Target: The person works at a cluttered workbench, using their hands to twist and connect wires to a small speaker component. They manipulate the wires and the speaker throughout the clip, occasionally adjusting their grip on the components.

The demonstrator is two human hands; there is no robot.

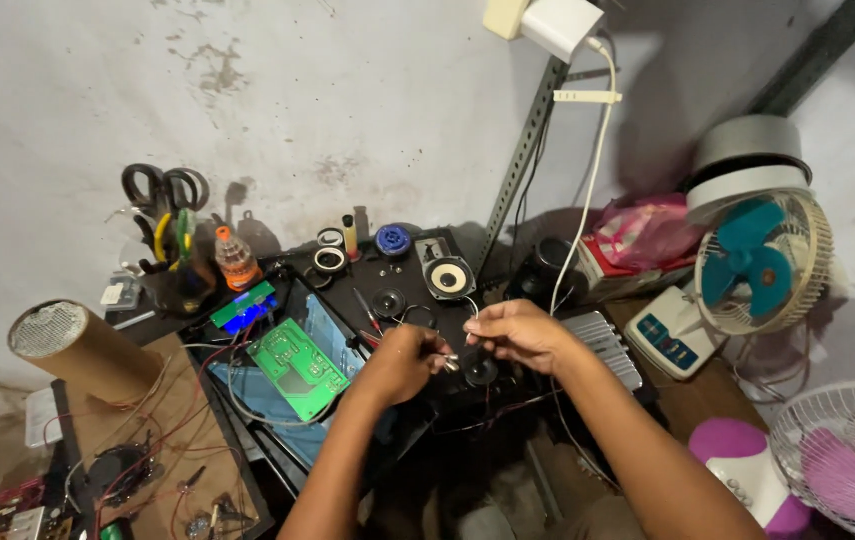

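- I sit at a cluttered black workbench [402, 270] pushed against a stained grey wall [347, 90], with a slotted metal upright [522, 160] rising behind it.
- Nearest me, my two forearms reach in from the bottom edge and meet over the middle of the bench.
- My left hand [402, 362] is curled closed, its fingers pinching a small silvery metal part [450, 364] at their tips.
- My right hand [515, 333] is also closed, fingers drawn together on a thin wire just beside that part; the two hands nearly touch.
- Directly under my hands lies a small black round speaker [480, 372], with red and black wires trailing off below it.
- To my left a green circuit board [297, 367] lies tilted on a blue sheet, wires looping around it.
- Further left, a cardboard tube [87, 350] with a mesh end lies on a brown board.
- Beyond my hands a larger speaker [448, 277] with a pale cone sits on the bench, near a blue knob [393, 240] and a small orange bottle [235, 258].
- Scissors [162, 190] stand in a holder by the wall.
- To my right stand a teal-bladed fan [762, 262] and, nearer, a pink-bladed fan [847, 460].
- Highest up, a white adapter [559, 25] hangs with its white cable [587, 190] running down toward my right hand.
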